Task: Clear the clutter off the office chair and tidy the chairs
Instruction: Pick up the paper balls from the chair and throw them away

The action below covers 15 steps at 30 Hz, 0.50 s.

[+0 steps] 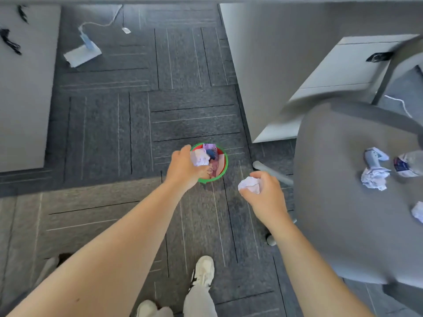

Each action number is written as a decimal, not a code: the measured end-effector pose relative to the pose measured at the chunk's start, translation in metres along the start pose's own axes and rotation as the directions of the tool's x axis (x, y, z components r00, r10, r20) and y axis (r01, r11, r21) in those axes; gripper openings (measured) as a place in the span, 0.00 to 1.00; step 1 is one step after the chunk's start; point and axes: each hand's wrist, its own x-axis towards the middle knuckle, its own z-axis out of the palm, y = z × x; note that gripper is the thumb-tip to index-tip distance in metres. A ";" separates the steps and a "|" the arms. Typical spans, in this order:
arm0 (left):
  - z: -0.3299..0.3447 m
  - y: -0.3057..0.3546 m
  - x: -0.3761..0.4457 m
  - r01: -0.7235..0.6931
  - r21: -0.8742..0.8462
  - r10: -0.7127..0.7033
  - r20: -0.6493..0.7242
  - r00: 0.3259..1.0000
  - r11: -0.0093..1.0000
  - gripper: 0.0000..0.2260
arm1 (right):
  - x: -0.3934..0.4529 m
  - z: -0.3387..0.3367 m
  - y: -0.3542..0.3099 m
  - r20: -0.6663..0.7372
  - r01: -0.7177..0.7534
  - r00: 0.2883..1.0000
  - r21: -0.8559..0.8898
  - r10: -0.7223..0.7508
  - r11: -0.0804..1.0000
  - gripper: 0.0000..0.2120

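A small green-rimmed bin [225, 161] stands on the carpet, filled with paper and wrappers. My left hand [183, 167] is right over its left rim, holding a crumpled white paper ball [200, 157] above the bin. My right hand [263, 193] hovers to the right of the bin, closed around another crumpled paper ball [250, 184]. The grey office chair seat [343, 202] is at the right. On it lie a crumpled paper [375, 177], a bluish crumpled item [375, 156], a plastic bottle [409, 164] and a further paper ball [418, 212] at the frame edge.
A white drawer cabinet [332, 72] stands behind the chair, and a desk panel [263, 65] beside it. A white power strip with a cable [83, 52] lies on the carpet at the far left. My feet in white shoes [202, 272] are below the bin.
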 end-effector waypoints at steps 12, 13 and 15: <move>-0.029 -0.008 0.029 0.077 0.142 -0.086 0.060 0.994 0.987 0.20 | 0.069 0.027 -0.033 0.179 -0.003 0.984 0.023 -0.001 1.000 0.30; -0.031 -0.002 0.032 0.058 0.154 -0.070 0.073 0.995 0.986 0.20 | 0.071 0.023 -0.033 0.154 -0.010 0.988 0.015 0.007 1.000 0.27; -0.032 0.012 0.037 0.013 0.171 -0.029 0.092 0.995 0.985 0.18 | 0.069 0.011 -0.033 0.084 -0.043 0.996 0.005 0.042 0.999 0.19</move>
